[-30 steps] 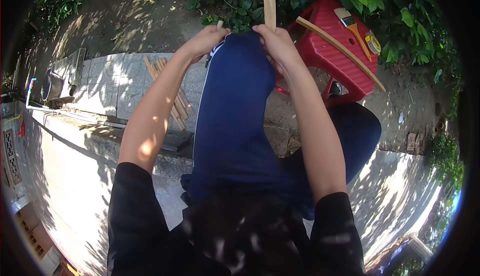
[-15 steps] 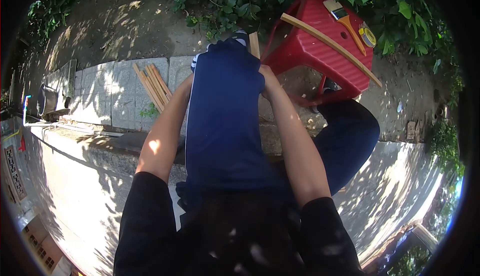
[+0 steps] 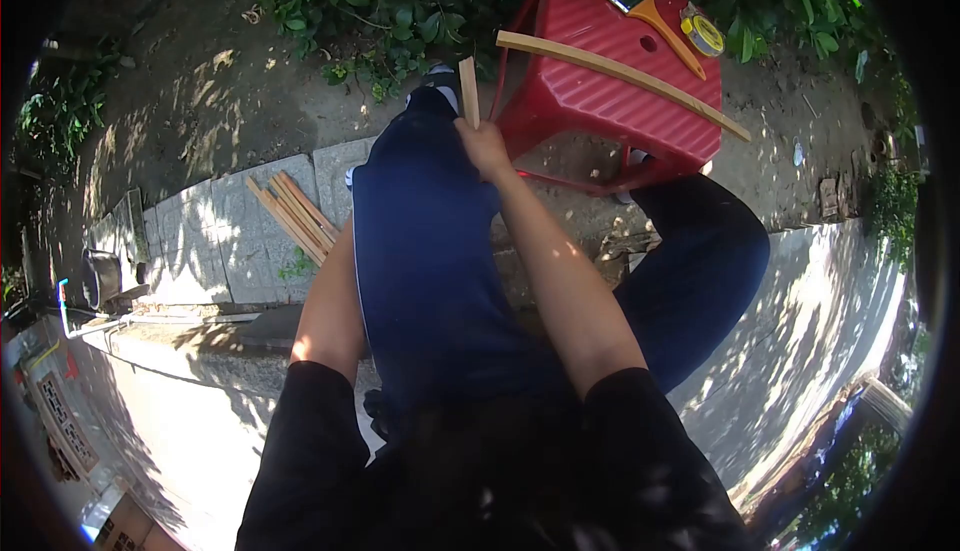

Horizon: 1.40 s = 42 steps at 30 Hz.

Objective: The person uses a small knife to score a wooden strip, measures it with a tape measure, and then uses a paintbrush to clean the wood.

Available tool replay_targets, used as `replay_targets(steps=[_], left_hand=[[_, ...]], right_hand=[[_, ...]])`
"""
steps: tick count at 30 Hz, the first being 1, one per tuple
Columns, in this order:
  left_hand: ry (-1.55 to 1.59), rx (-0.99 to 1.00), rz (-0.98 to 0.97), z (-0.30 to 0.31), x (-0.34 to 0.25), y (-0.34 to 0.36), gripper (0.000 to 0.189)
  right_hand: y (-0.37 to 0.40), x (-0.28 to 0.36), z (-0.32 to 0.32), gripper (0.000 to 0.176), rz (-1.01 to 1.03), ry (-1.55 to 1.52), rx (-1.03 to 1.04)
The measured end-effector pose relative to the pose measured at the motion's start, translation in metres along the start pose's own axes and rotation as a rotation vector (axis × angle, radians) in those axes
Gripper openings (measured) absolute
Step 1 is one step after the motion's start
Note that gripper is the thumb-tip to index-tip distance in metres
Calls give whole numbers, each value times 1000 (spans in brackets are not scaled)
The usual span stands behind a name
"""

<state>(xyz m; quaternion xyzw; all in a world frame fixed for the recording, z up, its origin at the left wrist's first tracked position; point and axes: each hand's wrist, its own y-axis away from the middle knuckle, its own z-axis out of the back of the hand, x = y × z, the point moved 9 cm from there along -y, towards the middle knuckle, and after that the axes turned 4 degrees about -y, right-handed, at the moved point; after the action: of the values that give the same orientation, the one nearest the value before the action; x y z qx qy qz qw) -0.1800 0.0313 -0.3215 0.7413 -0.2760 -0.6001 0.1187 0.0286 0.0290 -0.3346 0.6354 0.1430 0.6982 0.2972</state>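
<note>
My right hand [image 3: 483, 147] is closed round the lower end of a wooden strip [image 3: 469, 92], beside my bent leg in blue trousers [image 3: 425, 241]. The strip points away from me, left of a red plastic stool [image 3: 590, 101]. My left forearm [image 3: 332, 301] reaches down along the other side of the leg, which hides the left hand. Across the stool top lies a longer wooden strip [image 3: 630, 75]. Behind it rest a paintbrush [image 3: 655, 23] with an orange handle and a yellow tape measure [image 3: 703, 35].
Several wooden strips [image 3: 292, 217] lie on the paving slabs [image 3: 235, 241] at the left. Green leafy plants [image 3: 400, 11] border the far side. A dark container [image 3: 103, 276] stands at the far left, near a white pipe [image 3: 150, 319].
The view has shifted, so the stool appears further left. My right hand now shows with its strip, previously mostly hidden by the knee. My left hand has gone further behind the leg.
</note>
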Motion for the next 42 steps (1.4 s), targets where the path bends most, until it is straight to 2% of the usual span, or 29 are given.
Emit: replay_targets(steps=[1,2,3,5,7,8,11,13,14,16,17,19,20,21,23,25,29,34,42], left_hand=[[-21,-2,-14,0,-4,4,30],[-36,0,-28,-1,-8,9,30],[-50,-2,-44,1,-14,13,30],[-107,-14,-97,1,-31,20,31],[-202,-62,-198,3,-64,31,31],[-286,-128,-254,6,-88,36,31],[-617,-441,-353,16,-171,68,34],[-550,-536,-602,-37,-243,113,34],[-594,-500,-698,-71,-276,134,31],[-663,-413,-890,-148,-322,169,30],[-688,-359,-989,-190,-332,180,31],[-750,-171,-1073,-273,-326,175,31],[-824,-80,-1193,-311,-311,165,26],[-856,-46,-1287,-344,-288,149,20],[-918,-29,-1292,-389,-246,112,16],[-946,-54,-1272,-412,-223,92,16],[-966,-42,-1277,-428,-197,75,17],[-956,-76,-1279,-424,-202,64,16],[-865,-110,-1269,-409,-207,59,15]], right_hand=[[8,2,0,45,-41,-66,71],[15,5,3,45,35,-41,45],[28,19,5,40,126,63,104],[65,48,17,36,325,428,-23],[107,76,32,37,256,417,58],[129,89,39,39,229,427,108],[183,125,67,34,381,391,154],[215,146,94,32,421,359,247],[231,158,108,31,429,357,311],[247,172,145,37,330,100,322],[250,183,174,37,369,22,151],[251,196,230,32,404,-200,-26],[251,197,257,29,445,-342,-154],[240,186,285,26,481,-428,-218],[237,169,318,30,470,-534,-465],[240,162,326,33,458,-537,-459],[240,162,322,38,457,-473,-384],[227,140,309,33,350,-395,-389],[223,157,295,36,443,-430,-363]])
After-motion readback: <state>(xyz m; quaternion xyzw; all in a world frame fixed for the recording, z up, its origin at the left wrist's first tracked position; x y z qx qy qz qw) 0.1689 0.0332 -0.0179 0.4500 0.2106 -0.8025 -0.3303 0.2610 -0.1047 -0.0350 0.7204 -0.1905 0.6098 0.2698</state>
